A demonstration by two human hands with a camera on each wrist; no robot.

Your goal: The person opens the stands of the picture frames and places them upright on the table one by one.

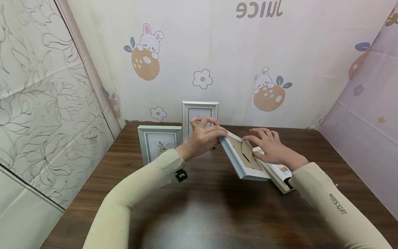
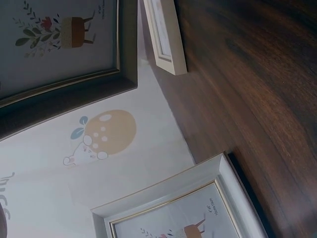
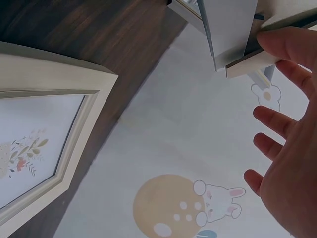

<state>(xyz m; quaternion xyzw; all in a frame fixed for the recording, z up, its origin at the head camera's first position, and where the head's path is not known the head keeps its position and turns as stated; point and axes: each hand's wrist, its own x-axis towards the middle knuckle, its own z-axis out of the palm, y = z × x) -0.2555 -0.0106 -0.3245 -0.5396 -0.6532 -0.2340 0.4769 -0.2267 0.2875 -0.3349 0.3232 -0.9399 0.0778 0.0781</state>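
Observation:
My left hand (image 1: 203, 135) grips the upper end of a pale blue-grey picture frame (image 1: 234, 157), which is tilted with its brown backing facing me. A beige flap stand (image 1: 247, 151) sticks out of that backing. Thumb and index finger of my right hand (image 1: 270, 145) pinch at this stand, while the other fingers stay loosely bent. In the left wrist view, the held frame (image 2: 130, 44) shows its front, a potted-plant print. Behind it on the right stands a cream picture frame (image 1: 281, 185), partly covered by my right hand and the held frame.
At the back left, a grey-green picture frame (image 1: 160, 128) stands beside a taller white picture frame (image 1: 200, 103), which my left hand partly covers. The dark wooden table (image 1: 199, 214) meets a printed cloth (image 1: 230, 69) at the back and more cloth at the sides.

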